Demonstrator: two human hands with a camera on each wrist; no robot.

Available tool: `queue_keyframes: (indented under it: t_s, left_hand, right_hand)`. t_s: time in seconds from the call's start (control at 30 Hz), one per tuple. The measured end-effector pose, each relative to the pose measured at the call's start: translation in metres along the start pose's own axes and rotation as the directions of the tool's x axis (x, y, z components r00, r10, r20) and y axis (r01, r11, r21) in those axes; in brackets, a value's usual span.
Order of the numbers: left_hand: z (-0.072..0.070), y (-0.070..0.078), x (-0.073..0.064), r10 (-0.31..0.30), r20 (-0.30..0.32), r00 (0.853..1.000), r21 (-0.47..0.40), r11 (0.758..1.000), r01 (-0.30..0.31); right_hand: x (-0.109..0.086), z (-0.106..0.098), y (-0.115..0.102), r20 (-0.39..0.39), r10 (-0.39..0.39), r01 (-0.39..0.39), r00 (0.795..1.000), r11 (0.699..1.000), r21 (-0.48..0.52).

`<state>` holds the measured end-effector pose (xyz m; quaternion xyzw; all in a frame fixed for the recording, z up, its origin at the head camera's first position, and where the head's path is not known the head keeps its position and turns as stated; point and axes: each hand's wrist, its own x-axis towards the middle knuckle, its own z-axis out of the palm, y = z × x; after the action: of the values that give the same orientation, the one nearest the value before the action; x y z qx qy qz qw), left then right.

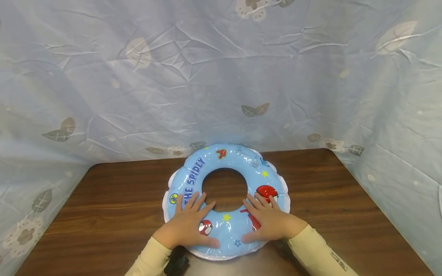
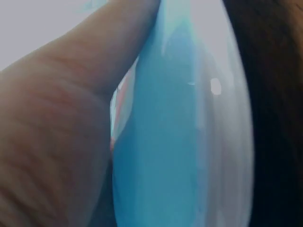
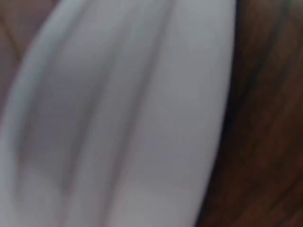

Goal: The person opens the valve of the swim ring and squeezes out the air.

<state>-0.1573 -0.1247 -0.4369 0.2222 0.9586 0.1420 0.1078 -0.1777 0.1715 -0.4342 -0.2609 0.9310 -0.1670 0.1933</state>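
Observation:
An inflated blue swim ring [image 1: 238,245] with a white underside lies on the wooden table, printed with yellow stars, red cartoon figures and the words "THE SPIDEY". My left hand [image 1: 188,226] rests on its near left part, fingers spread and straight, thumb pointing right. On the near right part lies my right hand [image 1: 271,220], its fingers also spread, the tips by a red printed figure. In the left wrist view the hand's base sits against the ring's blue side [image 2: 161,142]. The ring's pale underside [image 3: 156,113] fills most of the blurred right wrist view.
The dark brown wooden table [image 1: 114,207] has rounded far corners. Pale blue curtains [image 1: 214,84] with leaf and flower prints hang behind it and along both sides. The ring's far edge reaches close to the table's back edge.

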Motion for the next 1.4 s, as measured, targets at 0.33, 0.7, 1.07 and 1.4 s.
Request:
queue_keyframes:
  t_s: [0.33, 0.7, 1.07, 1.4]
  left_hand:
    - [0.0021, -0.0004, 0.0009, -0.002, 0.004, 1.000, -0.003, 1.000, 0.002]
    - [-0.0014, -0.0017, 0.0001, -0.010, 0.015, 1.000, -0.018, 1.000, 0.011]
    - [0.0002, -0.0014, -0.0018, -0.012, 0.014, 1.000, -0.030, 0.999, 0.012]
    - [-0.0015, -0.0004, -0.0006, -0.004, 0.012, 1.000, -0.039, 0.999, 0.004]
  right_hand:
    - [0.0004, 0.0029, 0.0014, 0.002, 0.012, -0.012, 1.000, 1.000, 0.000]
    - [0.0015, 0.0001, 0.0011, -0.010, 0.009, -0.009, 1.000, 1.000, 0.030]
    - [0.0011, 0.0004, -0.0003, 0.008, 0.009, -0.009, 1.000, 1.000, 0.026]
    - [0.0012, -0.0004, -0.0001, 0.001, 0.020, -0.020, 1.000, 1.000, 0.015]
